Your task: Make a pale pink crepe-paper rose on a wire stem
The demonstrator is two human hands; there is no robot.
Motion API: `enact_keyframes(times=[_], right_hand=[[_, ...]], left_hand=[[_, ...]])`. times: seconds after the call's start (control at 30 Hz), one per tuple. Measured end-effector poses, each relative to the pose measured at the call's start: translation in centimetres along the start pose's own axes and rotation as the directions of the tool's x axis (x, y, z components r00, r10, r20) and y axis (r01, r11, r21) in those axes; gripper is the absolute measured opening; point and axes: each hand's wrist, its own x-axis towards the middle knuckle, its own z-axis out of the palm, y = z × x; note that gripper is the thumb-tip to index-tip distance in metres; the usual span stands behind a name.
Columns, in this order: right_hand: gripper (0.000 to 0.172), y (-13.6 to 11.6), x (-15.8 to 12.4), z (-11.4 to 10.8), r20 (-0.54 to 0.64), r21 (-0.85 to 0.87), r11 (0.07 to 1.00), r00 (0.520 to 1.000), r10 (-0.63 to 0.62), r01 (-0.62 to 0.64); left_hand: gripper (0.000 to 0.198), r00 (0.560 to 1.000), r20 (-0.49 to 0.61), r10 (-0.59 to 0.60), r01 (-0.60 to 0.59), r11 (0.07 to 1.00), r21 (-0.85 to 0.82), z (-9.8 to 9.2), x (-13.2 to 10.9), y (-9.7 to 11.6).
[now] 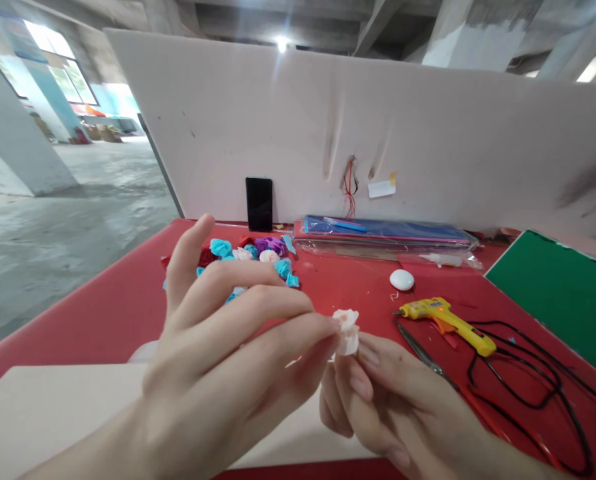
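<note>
left hand [228, 353] and right hand [393, 400] meet over the counter's [128, 300] near edge, each grip pinched narrow on the small paper rose [347, 330] between their fingertips. a light pinch seems best, lest the folds crush. it looks white, crinkled and faintly pink-centred. beyond lie a glue gun [448, 323] and a pile of coloured roses [251, 257].

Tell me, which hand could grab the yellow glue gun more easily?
The right hand, probably: the glue gun lies just beyond it on that side. The left hand would have to cross over the paper flower both hands pinch.
</note>
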Motion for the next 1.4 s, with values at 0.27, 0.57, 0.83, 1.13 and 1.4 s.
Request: enact_keyframes(times=[0.27, 0.57, 0.83, 1.13, 1.4], right_hand=[[0.038, 0.3, 0.0, 0.2, 0.0, -0.054, 0.997, 0.999, -0.051, 0.051], [0.037, 1.4, -0.1, 0.1, -0.017, -0.046, 0.998, 0.998, -0.053, 0.052], [0.047, 2.6, -0.3, 0.1, -0.063, -0.199, 0.976, 0.993, -0.097, 0.083], [0.049, 2.4, -0.3, 0.2, -0.071, -0.236, 0.97, 0.995, -0.075, 0.056], [0.045, 2.5, -0.3, 0.3, -0.093, -0.27, 0.958, 0.988, -0.123, 0.094]], left_hand=[[0.019, 0.979, -0.055, 0.198, -0.194, 0.979, 0.068, 0.1, 0.4, -0.2], [0.02, 0.974, -0.082, 0.209, -0.2, 0.974, 0.107, 0.2, 0.5, -0.2], [0.021, 0.983, -0.056, 0.172, -0.167, 0.982, 0.089, 0.3, -0.6, -0.2], [0.011, 0.997, 0.025, -0.074, 0.075, 0.996, -0.038, 1.6, -1.1, 0.8], [0.005, 0.994, 0.032, 0.106, -0.104, 0.993, -0.052, -0.1, -2.4, -0.6]])
